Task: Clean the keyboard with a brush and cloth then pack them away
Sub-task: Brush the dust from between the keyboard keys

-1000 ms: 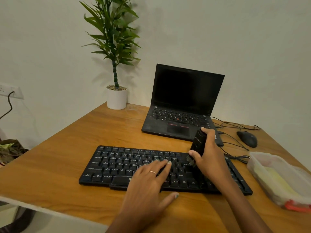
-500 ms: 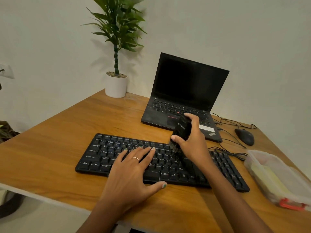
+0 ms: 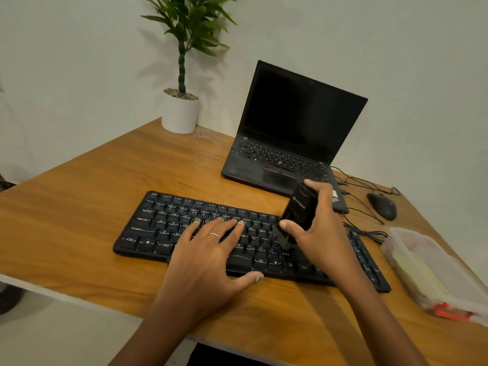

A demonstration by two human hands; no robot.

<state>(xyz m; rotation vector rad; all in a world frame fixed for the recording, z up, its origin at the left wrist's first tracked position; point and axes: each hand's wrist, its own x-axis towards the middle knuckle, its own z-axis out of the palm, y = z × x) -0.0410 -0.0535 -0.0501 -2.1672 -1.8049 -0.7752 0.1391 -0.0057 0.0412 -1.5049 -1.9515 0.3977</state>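
Observation:
A black keyboard lies across the front of the wooden desk. My left hand rests flat on its middle keys, fingers spread, thumb at the front edge. My right hand grips a black brush with a chunky upright body. Its bristles touch the keys right of centre. A clear plastic box with an orange clip sits at the right, and something yellow shows inside it.
An open black laptop stands behind the keyboard. To its right lie a black mouse and loose cables. A potted plant stands at the back corner by the wall. The desk's front edge runs close under my forearms.
My right hand has swept the brush leftward along the keys, from the right part toward the centre. The left hand has slid a little left on the keyboard. The camera view shifted.

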